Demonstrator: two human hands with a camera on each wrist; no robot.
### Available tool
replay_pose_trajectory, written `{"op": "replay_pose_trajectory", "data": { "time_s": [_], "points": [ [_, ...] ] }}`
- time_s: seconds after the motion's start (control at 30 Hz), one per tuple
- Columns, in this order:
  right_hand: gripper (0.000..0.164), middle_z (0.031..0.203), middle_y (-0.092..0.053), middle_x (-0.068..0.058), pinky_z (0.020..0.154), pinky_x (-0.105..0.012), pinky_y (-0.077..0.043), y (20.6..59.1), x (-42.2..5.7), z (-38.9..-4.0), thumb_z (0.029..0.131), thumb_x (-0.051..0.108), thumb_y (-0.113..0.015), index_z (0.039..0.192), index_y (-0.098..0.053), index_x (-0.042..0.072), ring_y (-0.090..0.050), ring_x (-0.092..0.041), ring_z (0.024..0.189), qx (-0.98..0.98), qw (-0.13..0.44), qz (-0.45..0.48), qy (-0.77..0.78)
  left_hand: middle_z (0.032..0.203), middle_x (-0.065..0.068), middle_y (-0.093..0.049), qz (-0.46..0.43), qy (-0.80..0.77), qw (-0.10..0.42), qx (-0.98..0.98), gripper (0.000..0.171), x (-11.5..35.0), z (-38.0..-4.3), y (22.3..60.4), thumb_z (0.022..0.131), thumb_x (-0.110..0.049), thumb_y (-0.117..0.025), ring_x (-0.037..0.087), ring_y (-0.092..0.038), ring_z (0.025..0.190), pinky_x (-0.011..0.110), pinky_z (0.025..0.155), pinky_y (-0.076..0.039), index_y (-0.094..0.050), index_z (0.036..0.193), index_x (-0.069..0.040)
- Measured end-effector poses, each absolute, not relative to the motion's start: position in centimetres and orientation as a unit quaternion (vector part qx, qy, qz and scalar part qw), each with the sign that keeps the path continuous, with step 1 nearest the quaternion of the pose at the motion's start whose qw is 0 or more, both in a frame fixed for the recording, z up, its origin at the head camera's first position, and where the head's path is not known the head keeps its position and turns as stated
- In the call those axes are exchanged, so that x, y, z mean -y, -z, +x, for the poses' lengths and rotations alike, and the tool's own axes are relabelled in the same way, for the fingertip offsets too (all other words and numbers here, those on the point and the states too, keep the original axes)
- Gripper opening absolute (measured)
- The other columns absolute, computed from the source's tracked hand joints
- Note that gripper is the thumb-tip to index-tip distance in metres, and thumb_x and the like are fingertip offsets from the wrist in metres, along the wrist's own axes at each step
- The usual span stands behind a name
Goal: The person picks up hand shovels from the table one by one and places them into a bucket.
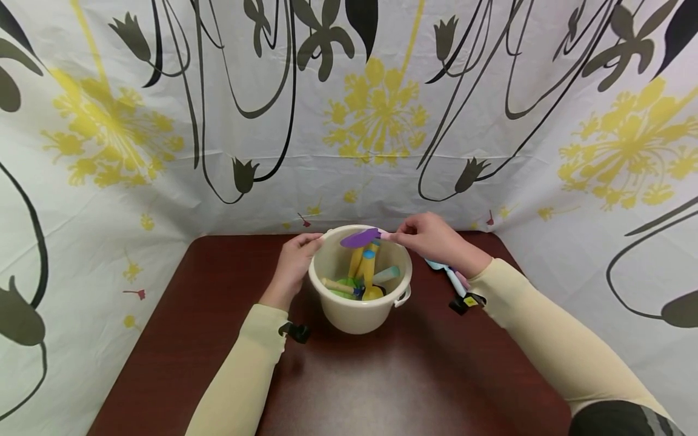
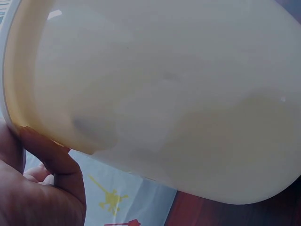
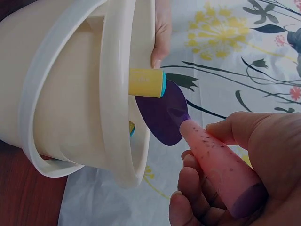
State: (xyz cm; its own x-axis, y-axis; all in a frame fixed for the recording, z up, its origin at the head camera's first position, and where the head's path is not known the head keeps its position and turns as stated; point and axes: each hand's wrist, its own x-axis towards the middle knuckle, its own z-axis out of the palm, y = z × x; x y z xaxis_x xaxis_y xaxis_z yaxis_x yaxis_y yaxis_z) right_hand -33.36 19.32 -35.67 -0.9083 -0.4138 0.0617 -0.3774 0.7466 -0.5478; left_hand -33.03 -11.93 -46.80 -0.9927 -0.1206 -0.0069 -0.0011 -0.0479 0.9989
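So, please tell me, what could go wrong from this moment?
The purple blade might bump a yellow handle standing up inside the bucket and knock it over. The pink handle could slip from the right grip, so it may fall in badly angled or land outside. The left grip holds the bucket at one side only, so a pull there might tilt it.
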Motion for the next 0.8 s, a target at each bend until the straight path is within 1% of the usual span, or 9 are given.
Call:
{"op": "replay_pose_trajectory", "data": {
  "time_s": [0.13, 0.33, 0.53, 0.8],
  "points": [
    [0.050, 0.065, -0.052, 0.002, 0.060, -0.038, -0.044, 35.5, -18.8, -33.9, 0.105, 0.058, -0.073, 0.094, -0.081, 0.009, -0.048, -0.020, 0.058, -0.934, 0.039, -0.222, 0.277, 0.122, 0.016, -0.076, 0.045, 0.725, 0.038, 0.686, 0.026, 11.9, -33.0, 46.6, 0.108, -0.023, -0.075, 0.025, -0.074, 0.103, 0.032, 0.083, -0.064, -0.081, 0.127, -0.007],
    [0.043, 0.064, -0.054, 0.000, 0.060, -0.037, -0.044, 35.4, -17.9, -34.4, 0.105, 0.050, -0.076, 0.091, -0.081, 0.010, -0.047, -0.018, 0.058, -0.933, 0.049, -0.238, 0.266, 0.126, 0.017, -0.077, 0.044, 0.727, 0.034, 0.684, 0.026, 12.0, -32.9, 46.5, 0.108, -0.022, -0.075, 0.024, -0.074, 0.103, 0.030, 0.081, -0.064, -0.081, 0.127, -0.006],
    [0.040, 0.063, -0.054, 0.002, 0.060, -0.036, -0.044, 35.3, -16.9, -34.6, 0.104, 0.052, -0.076, 0.085, -0.079, 0.016, -0.048, -0.017, 0.059, -0.936, 0.050, -0.249, 0.244, 0.128, 0.017, -0.076, 0.043, 0.728, 0.033, 0.684, 0.026, 12.0, -32.8, 46.4, 0.108, -0.022, -0.075, 0.025, -0.074, 0.104, 0.030, 0.081, -0.064, -0.080, 0.128, -0.006],
    [0.042, 0.059, -0.046, 0.005, 0.058, -0.035, -0.040, 35.0, -16.0, -34.9, 0.105, 0.049, -0.075, 0.078, -0.075, 0.018, -0.042, -0.015, 0.055, -0.937, 0.065, -0.262, 0.221, 0.129, 0.018, -0.076, 0.041, 0.726, 0.030, 0.686, 0.027, 12.0, -32.8, 46.4, 0.108, -0.022, -0.075, 0.028, -0.075, 0.108, 0.031, 0.082, -0.064, -0.080, 0.129, -0.007]
  ]
}}
